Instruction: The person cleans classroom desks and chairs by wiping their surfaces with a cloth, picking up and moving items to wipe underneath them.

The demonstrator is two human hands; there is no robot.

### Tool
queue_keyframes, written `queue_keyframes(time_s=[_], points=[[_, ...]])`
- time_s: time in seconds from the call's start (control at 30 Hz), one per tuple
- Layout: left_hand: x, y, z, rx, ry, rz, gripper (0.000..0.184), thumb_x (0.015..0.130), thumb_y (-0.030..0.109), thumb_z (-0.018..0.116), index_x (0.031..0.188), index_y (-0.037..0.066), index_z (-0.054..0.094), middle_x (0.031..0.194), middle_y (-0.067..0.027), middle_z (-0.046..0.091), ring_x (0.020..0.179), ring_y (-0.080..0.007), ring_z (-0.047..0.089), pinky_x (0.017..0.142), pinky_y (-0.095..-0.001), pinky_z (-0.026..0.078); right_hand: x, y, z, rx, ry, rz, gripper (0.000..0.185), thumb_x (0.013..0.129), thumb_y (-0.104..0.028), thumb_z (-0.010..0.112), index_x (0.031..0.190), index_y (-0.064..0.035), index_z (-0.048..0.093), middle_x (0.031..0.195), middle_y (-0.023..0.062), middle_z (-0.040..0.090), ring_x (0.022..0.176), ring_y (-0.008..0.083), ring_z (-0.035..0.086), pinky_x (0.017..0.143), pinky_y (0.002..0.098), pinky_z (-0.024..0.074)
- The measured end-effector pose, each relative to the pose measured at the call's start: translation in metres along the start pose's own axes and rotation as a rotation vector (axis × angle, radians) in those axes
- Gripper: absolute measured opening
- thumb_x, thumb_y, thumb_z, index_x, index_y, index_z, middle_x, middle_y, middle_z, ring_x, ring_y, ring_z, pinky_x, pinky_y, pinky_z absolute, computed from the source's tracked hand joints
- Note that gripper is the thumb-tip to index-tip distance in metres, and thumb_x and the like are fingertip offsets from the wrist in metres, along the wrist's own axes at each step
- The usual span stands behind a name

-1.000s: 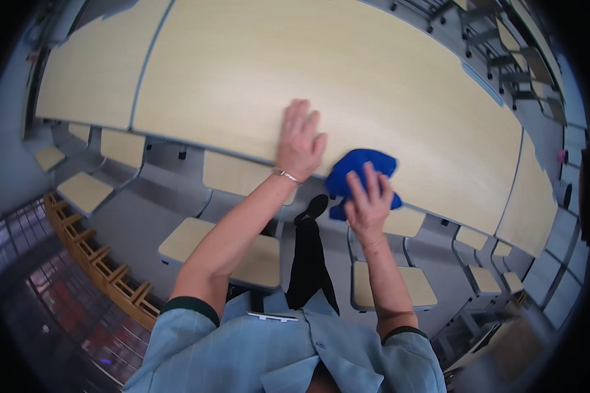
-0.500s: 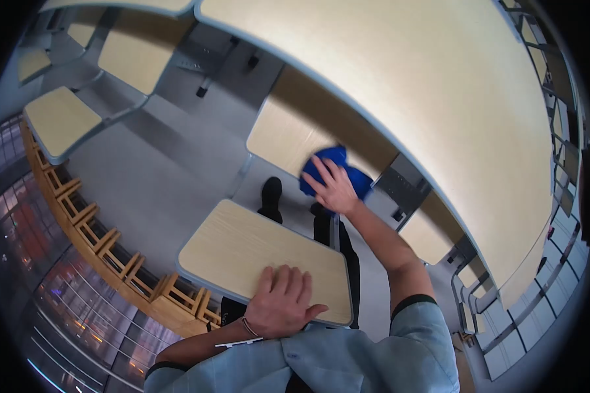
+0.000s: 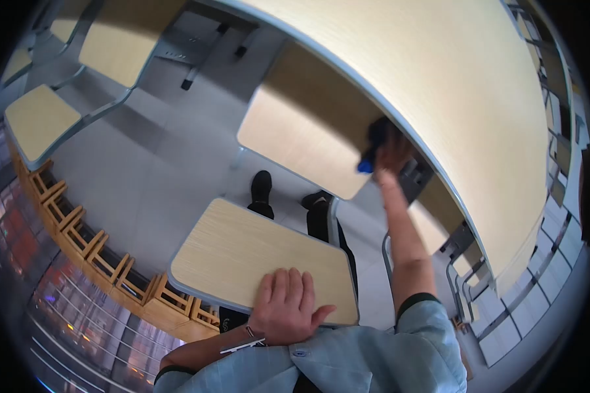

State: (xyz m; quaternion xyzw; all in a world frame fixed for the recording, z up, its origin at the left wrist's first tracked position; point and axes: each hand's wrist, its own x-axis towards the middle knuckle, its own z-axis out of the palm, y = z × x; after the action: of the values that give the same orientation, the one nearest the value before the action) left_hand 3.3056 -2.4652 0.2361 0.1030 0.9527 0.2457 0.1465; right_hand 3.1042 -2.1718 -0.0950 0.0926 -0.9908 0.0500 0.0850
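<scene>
My left hand (image 3: 286, 308) lies flat on the wooden backrest (image 3: 242, 255) of a chair, fingers stretched out side by side and the thumb apart near its edge. Farther forward, my right hand (image 3: 393, 154) is in the shadow under the table edge, blurred by motion. It has hold of a blue cloth (image 3: 367, 162) at the far right side of the chair's wooden seat (image 3: 301, 141). Much of the cloth is dark or hidden in shadow.
A long light wood table (image 3: 426, 78) overhangs the back of the seat. More chairs stand at the left, including one with a wooden backrest (image 3: 42, 124). My shoes (image 3: 261, 188) are on the grey floor. A row of wooden frames (image 3: 105, 259) runs along the windows.
My right hand has carried the blue cloth across the seat, away and to the right, into the shadow under the table. My left hand stays on the backrest. The view has shifted slightly.
</scene>
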Motion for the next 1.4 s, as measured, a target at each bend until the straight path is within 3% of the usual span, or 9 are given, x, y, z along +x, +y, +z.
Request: queue_keyframes(time_s=[0.13,0.3,0.47,0.7,0.9,1.17,1.23,1.33,1.4], points=[[0.004,0.006,-0.006,0.043,-0.061,0.002,0.060,0.094,0.051,0.059,0.112,-0.006,0.066,0.106,-0.0214,0.068,0.097,-0.0371,0.067,0.088,-0.0488,0.051,-0.095,-0.090,-0.065,0.206,-0.308,-0.016,0.087,0.070,-0.037,0.079,0.150,-0.0271,0.047,0.160,0.0240,0.027,0.144,0.0479,0.028,0.097,0.0711,0.0321],[-0.001,0.006,-0.001,0.026,-0.001,0.012,0.051,0.090,0.040,0.068,0.114,-0.005,0.065,0.106,-0.0208,0.068,0.099,-0.0381,0.065,0.089,-0.0469,0.050,-0.073,-0.073,-0.110,0.282,-0.613,-0.360,0.058,0.079,-0.015,0.067,0.137,-0.0154,0.059,0.152,0.0237,0.041,0.129,0.0444,0.044,0.104,0.0544,0.0413],[0.002,0.039,0.000,-0.093,0.099,-0.034,0.045,0.085,0.028,0.075,0.116,-0.004,0.064,0.111,-0.0198,0.066,0.108,-0.0397,0.062,0.094,-0.0491,0.048,-0.081,0.028,-0.171,0.509,-0.456,-0.271,0.059,0.075,-0.011,0.066,0.134,-0.0136,0.061,0.148,0.0229,0.045,0.126,0.0423,0.047,0.105,0.0521,0.0411],[0.031,0.224,0.145,-0.789,-0.478,0.359,0.072,0.083,0.044,0.077,0.137,0.002,0.054,0.144,-0.0182,0.051,0.137,-0.0372,0.046,0.115,-0.0516,0.036,-0.213,0.178,-0.168,0.359,-0.369,-0.271,0.076,0.072,-0.008,0.069,0.146,-0.0160,0.050,0.156,0.0226,0.036,0.139,0.0417,0.041,0.102,0.0528,0.0423],[0.039,0.301,0.181,-0.337,-0.909,0.579,0.082,0.082,0.048,0.076,0.149,0.014,0.045,0.155,-0.0150,0.041,0.144,-0.0344,0.037,0.121,-0.0509,0.028,-0.173,0.203,-0.114,0.186,-0.385,-0.551,0.054,0.094,-0.030,0.059,0.146,-0.0243,0.049,0.156,0.0101,0.043,0.141,0.0295,0.043,0.110,0.0538,0.0390],[0.026,0.300,0.185,-0.292,-0.797,0.541,0.071,0.083,0.043,0.076,0.145,0.016,0.052,0.151,-0.0091,0.049,0.140,-0.0274,0.045,0.120,-0.0496,0.031,-0.251,0.398,-0.068,0.819,-0.274,0.838,0.044,0.090,-0.025,0.060,0.132,-0.0131,0.062,0.132,0.0154,0.063,0.128,0.0344,0.053,0.097,0.0529,0.0452],[0.033,0.302,0.187,-0.290,-0.799,0.543,0.070,0.082,0.042,0.077,0.143,0.016,0.054,0.151,-0.0090,0.050,0.140,-0.0275,0.046,0.120,-0.0491,0.032,-0.285,0.361,-0.114,-0.181,-0.319,0.540,0.049,0.083,-0.019,0.062,0.131,-0.0100,0.061,0.135,0.0177,0.057,0.125,0.0397,0.052,0.088,0.0556,0.0465],[0.034,0.301,0.185,-0.287,-0.818,0.542,0.070,0.079,0.040,0.079,0.142,0.016,0.056,0.150,-0.0094,0.051,0.140,-0.0278,0.047,0.119,-0.0488,0.033,-0.277,0.289,-0.147,0.302,-0.450,0.355,0.061,0.077,-0.013,0.064,0.137,-0.0134,0.054,0.148,0.0190,0.040,0.130,0.0421,0.047,0.084,0.0646,0.0450],[0.035,0.300,0.185,-0.290,-0.804,0.551,0.070,0.077,0.037,0.082,0.140,0.016,0.059,0.148,-0.0093,0.053,0.138,-0.0279,0.048,0.119,-0.0488,0.034,-0.277,0.255,-0.119,0.391,-0.463,-0.259,0.059,0.086,-0.015,0.059,0.143,-0.0201,0.048,0.159,0.0139,0.032,0.146,0.0384,0.033,0.103,0.0614,0.0414]])
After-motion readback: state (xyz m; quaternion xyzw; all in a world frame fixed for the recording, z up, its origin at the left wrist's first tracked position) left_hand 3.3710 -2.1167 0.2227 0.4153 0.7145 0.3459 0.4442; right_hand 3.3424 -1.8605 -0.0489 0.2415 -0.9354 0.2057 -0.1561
